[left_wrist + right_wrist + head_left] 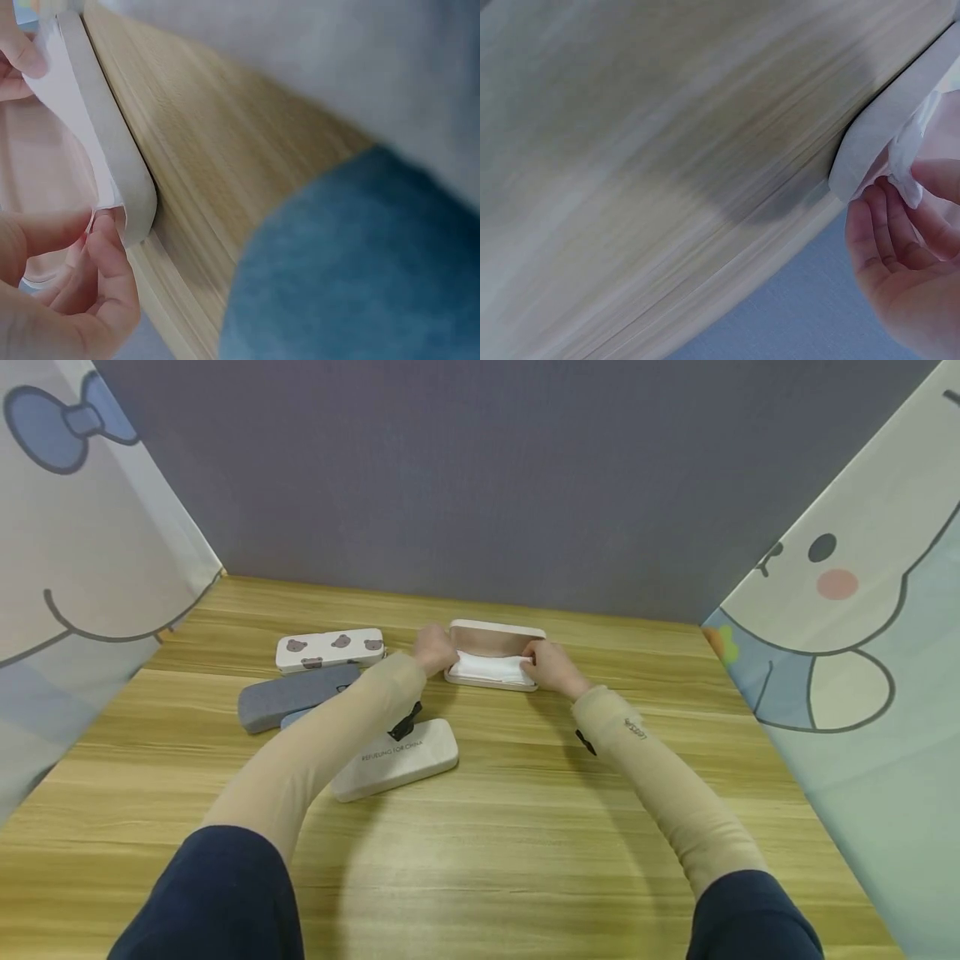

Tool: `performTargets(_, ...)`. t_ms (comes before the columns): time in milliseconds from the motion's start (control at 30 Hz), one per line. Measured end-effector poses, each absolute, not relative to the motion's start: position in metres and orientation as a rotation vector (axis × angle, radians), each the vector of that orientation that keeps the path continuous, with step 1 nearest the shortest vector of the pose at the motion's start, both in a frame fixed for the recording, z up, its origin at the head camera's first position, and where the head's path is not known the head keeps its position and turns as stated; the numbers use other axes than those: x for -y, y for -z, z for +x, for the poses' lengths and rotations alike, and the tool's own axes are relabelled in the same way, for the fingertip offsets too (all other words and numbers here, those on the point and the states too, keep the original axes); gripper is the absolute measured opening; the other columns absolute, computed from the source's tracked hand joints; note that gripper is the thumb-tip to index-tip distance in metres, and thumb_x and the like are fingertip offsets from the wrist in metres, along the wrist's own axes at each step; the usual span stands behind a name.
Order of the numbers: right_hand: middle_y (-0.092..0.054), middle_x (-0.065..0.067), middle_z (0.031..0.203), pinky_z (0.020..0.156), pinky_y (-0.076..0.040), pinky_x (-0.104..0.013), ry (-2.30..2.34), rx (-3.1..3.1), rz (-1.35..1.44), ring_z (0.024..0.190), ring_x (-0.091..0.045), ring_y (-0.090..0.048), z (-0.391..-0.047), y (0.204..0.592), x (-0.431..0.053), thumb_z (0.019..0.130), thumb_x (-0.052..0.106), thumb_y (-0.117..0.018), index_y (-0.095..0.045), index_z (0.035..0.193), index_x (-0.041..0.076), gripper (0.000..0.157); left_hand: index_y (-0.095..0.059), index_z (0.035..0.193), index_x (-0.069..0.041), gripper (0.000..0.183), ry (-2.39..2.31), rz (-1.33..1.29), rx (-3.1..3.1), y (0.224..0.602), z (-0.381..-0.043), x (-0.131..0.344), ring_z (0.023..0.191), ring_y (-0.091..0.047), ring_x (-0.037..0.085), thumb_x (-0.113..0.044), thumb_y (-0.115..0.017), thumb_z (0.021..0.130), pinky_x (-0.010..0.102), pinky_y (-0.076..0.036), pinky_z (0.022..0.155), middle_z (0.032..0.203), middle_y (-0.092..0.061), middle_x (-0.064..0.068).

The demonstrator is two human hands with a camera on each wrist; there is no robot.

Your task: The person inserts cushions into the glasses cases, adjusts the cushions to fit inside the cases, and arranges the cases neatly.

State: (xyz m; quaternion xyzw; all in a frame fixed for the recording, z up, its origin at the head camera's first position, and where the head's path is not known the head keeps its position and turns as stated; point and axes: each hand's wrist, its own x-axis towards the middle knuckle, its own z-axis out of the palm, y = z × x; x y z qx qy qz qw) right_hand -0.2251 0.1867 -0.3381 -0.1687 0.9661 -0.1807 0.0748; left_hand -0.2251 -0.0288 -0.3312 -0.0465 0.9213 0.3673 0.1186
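Observation:
An open glasses case (491, 641) with a pinkish lining stands near the back of the table, its lid raised away from me. Folded white cloth (489, 669) lies along its base. At the case's left end, my left hand (435, 649) pinches the cloth's edge between thumb and fingers, seen closely in the left wrist view. On the opposite end, my right hand (553, 667) pinches another edge of the cloth (906, 161), which bunches between thumb and forefinger beside the case wall (877, 135). Both hands reach inside the rim.
To the left lie a white case with bear faces (330, 649), a grey case (292, 697) and a white lettered case (401, 764). A blue item shows partly under my left sleeve. A grey partition (465, 485) rises behind the wooden table (517, 860).

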Motion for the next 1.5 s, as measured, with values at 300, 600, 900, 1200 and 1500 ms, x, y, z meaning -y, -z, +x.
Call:
performTargets(300, -0.064, -0.018, 0.091, 0.065, -0.043, -0.030, 0.588, -2.906, -0.525, 0.070, -0.019, -0.052, -0.218, 0.339, -0.199, 0.094, 0.007, -0.052, -0.060, 0.115, -0.007, 0.026, -0.054, 0.064, -0.008, 0.024, -1.074, -0.152, -2.684, 0.327, -0.223, 0.034, 0.052, -0.045, 0.013, -0.004, -0.061, 0.086, 0.022, -0.039, 0.051, 0.057, -0.050, 0.001)
performTargets(600, -0.066, -0.025, 0.104, 0.072, -0.050, -0.035, 0.703, -2.881, -0.401, 0.082, -0.027, -0.061, -0.219, 0.337, -0.214, 0.096, 0.013, -0.052, -0.060, 0.118, -0.007, 0.031, -0.060, 0.073, -0.004, 0.029, -1.083, -0.181, -2.640, 0.322, -0.224, 0.043, 0.055, -0.050, 0.017, -0.023, -0.056, 0.095, 0.023, -0.037, 0.047, 0.058, -0.056, 0.005)
performTargets(900, -0.060, -0.027, 0.118, 0.094, -0.050, -0.045, 0.910, -2.696, -0.143, 0.105, -0.036, -0.061, -0.218, 0.327, -0.213, 0.102, 0.040, -0.037, -0.046, 0.134, -0.007, 0.058, -0.048, 0.065, -0.010, 0.049, -1.217, -0.171, -2.500, 0.320, -0.224, 0.044, 0.048, -0.042, 0.014, -0.049, -0.049, 0.095, 0.029, -0.046, 0.054, 0.053, -0.044, 0.000)
performTargets(1200, -0.050, -0.027, 0.126, 0.092, -0.054, -0.043, 1.117, -2.474, 0.087, 0.107, -0.036, -0.059, -0.221, 0.322, -0.199, 0.100, 0.056, -0.021, -0.026, 0.146, -0.008, 0.079, -0.026, 0.150, -0.001, 0.074, -1.321, -0.216, -2.347, 0.321, -0.227, 0.034, 0.116, -0.055, 0.031, -0.056, -0.032, 0.099, 0.040, -0.053, 0.093, 0.143, -0.044, 0.017)
performTargets(1500, -0.051, -0.025, 0.118, 0.088, -0.055, -0.043, 1.224, -2.388, 0.184, 0.089, -0.028, -0.062, -0.225, 0.325, -0.195, 0.101, 0.053, -0.025, -0.014, 0.151, -0.003, 0.076, -0.028, 0.148, -0.002, 0.070, -1.291, -0.156, -2.340, 0.322, -0.227, 0.034, 0.079, -0.049, 0.021, -0.053, -0.024, 0.101, 0.041, -0.056, 0.084, 0.141, -0.042, 0.019)
